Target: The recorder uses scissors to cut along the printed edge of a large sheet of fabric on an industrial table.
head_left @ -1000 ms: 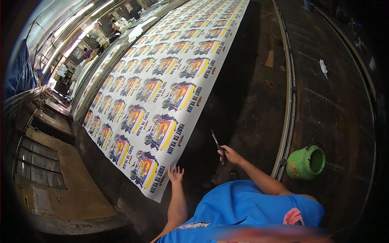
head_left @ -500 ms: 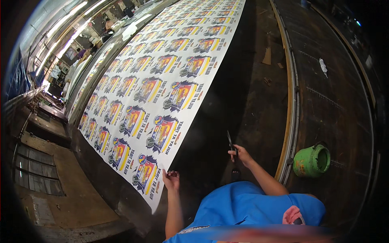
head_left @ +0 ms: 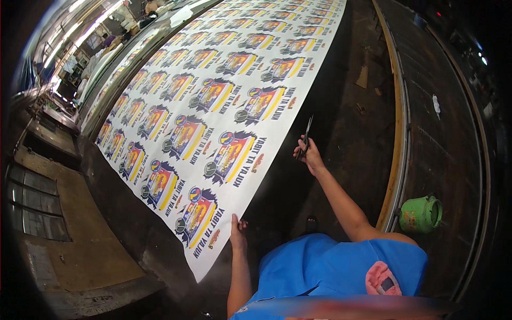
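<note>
A long white printed sheet (head_left: 224, 120), covered in rows of repeated colourful designs, stretches away from me over a long table. My left hand (head_left: 238, 232) is at its near right edge, thumb on top and fingers curled by the edge, closed on the sheet. Farther forward and to the right, my right hand (head_left: 309, 155) is wrapped round the handles of dark scissors (head_left: 309, 129). The blades point upward and away, to the right of the sheet's edge and apart from it. Whether the blades are parted is hard to tell.
A green bucket (head_left: 421, 214) stands on the dark table (head_left: 426, 138) to my right, which has a metal and wood rail (head_left: 401, 133) along its side. A white scrap (head_left: 436, 105) lies there. A brown wooden panel (head_left: 90, 240) is at the left.
My right hand has moved forward and up with the scissors, which now tilt right. My left hand has shifted slightly right along the sheet's edge. The whole view has shifted a little.
</note>
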